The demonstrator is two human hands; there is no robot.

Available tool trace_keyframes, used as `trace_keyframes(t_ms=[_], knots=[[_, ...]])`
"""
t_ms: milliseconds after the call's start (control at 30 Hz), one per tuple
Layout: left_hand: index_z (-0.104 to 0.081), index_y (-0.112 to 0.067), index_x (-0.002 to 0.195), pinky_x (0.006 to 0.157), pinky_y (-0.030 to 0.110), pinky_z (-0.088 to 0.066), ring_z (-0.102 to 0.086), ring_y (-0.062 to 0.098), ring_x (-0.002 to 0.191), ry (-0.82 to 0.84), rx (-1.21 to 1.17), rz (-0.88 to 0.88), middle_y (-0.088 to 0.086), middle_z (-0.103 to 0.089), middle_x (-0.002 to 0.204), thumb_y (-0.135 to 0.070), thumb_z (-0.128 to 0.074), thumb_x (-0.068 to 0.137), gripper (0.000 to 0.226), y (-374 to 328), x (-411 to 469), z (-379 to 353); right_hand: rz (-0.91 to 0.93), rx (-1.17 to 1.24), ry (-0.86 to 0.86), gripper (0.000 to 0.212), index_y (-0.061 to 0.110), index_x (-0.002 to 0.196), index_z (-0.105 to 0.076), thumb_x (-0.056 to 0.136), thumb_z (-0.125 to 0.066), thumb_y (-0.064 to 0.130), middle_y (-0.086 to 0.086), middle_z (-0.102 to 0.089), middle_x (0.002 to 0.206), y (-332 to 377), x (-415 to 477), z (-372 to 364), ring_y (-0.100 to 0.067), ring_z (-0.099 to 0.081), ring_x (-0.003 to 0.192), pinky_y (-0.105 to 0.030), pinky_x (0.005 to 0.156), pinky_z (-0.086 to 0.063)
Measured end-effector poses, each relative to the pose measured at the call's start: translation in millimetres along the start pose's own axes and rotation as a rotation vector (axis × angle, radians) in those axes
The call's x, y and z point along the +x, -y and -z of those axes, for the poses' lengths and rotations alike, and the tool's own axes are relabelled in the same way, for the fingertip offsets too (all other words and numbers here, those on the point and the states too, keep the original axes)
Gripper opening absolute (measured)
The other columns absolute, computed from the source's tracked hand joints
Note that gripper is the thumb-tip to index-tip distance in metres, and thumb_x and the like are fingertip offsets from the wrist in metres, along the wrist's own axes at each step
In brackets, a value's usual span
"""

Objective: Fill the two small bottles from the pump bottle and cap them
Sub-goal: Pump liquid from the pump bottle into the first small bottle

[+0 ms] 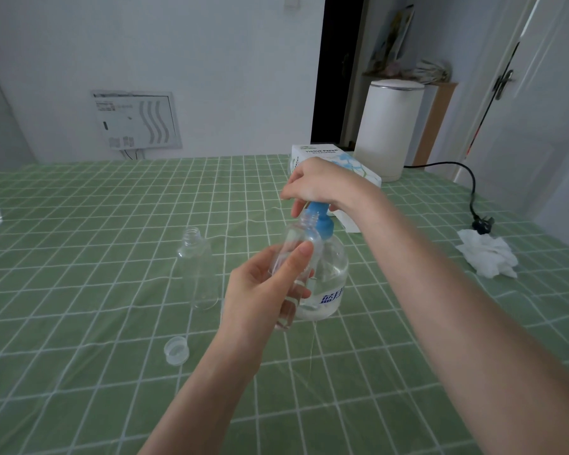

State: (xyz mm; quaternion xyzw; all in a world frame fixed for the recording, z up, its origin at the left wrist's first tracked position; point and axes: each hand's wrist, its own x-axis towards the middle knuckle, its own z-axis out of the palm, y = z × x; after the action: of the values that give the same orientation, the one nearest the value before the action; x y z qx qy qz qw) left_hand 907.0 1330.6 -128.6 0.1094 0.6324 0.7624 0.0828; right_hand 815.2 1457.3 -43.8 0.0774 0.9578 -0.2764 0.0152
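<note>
Bottle (296, 236) in left hand (260, 290) tilts, neck toward pump (321, 221).

We look forward and down from one head-worn wide-angle camera, close over the left hand (257, 290) gripping a small clear plastic bottle (298, 236); beyond the grip, green checked tablecloth (79, 224) reaches a pale wall (178, 60).

The wall (178, 44) behind is plain and pale, in soft, a little bluish daylight. Low on it sits a white panel (137, 119) with wavy slots, and thin wires hang under it. To the right comes a dark doorway (335, 70), then a white door (546, 93) with a metal handle (504, 83). A narrow wooden shelf (437, 126) stands between them. The surface (79, 257) wears a green cloth with white squares.
</note>
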Motion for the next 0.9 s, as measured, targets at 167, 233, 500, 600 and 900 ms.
trace_keyframes(t_ms=[167, 233, 500, 600, 900], knots=[[-0.073, -0.024, 0.095, 0.043, 0.015, -0.043, -0.061, 0.003, 0.054, -0.004, 0.011, 0.002, -0.005, -0.073, 0.073, -0.056, -0.065, 0.059, 0.048, 0, 0, 0, -0.021, 0.027, 0.032, 0.033, 0.009, 0.122, -0.06, 0.092, -0.057, 0.022, -0.01, -0.072, 0.113, 0, 0, -2, -0.02, -0.06, 0.098, -0.027, 0.067, -0.041], [-0.073, -0.024, 0.093, 0.043, 0.015, -0.044, -0.061, 0.003, 0.054, -0.005, 0.019, 0.002, -0.005, -0.073, 0.072, -0.057, -0.064, 0.059, 0.048, 0, 0, 0, -0.031, 0.033, 0.044, 0.035, 0.009, 0.123, -0.06, 0.091, -0.057, 0.023, -0.01, -0.071, 0.115, 0, -1, -3, -0.021, -0.061, 0.105, -0.03, 0.073, -0.043], [-0.073, -0.024, 0.088, 0.04, 0.015, -0.04, -0.06, 0.003, 0.051, -0.01, 0.01, 0.03, -0.005, -0.073, 0.072, -0.056, -0.066, 0.058, 0.044, 1, 0, 0, -0.052, 0.075, 0.078, 0.04, 0.007, 0.126, -0.059, 0.09, -0.06, 0.023, -0.014, -0.068, 0.118, -4, 1, -9, -0.029, -0.064, 0.106, -0.041, 0.098, -0.05], [-0.073, -0.025, 0.088, 0.039, 0.015, -0.04, -0.06, 0.003, 0.051, -0.012, 0.013, 0.031, -0.006, -0.073, 0.071, -0.056, -0.066, 0.058, 0.044, 1, 1, -1, -0.053, 0.077, 0.08, 0.043, 0.006, 0.129, -0.057, 0.091, -0.061, 0.024, -0.015, -0.066, 0.12, -5, 1, -12, -0.032, -0.063, 0.111, -0.043, 0.1, -0.049], [-0.073, -0.027, 0.091, 0.042, 0.014, -0.042, -0.062, 0.004, 0.054, -0.01, 0.002, 0.01, -0.005, -0.073, 0.072, -0.058, -0.066, 0.057, 0.047, 0, 1, 1, -0.038, 0.002, 0.046, 0.035, 0.011, 0.122, -0.059, 0.091, -0.058, 0.028, -0.007, -0.073, 0.11, 2, -3, 1, -0.021, -0.064, 0.099, -0.026, 0.063, -0.042]])
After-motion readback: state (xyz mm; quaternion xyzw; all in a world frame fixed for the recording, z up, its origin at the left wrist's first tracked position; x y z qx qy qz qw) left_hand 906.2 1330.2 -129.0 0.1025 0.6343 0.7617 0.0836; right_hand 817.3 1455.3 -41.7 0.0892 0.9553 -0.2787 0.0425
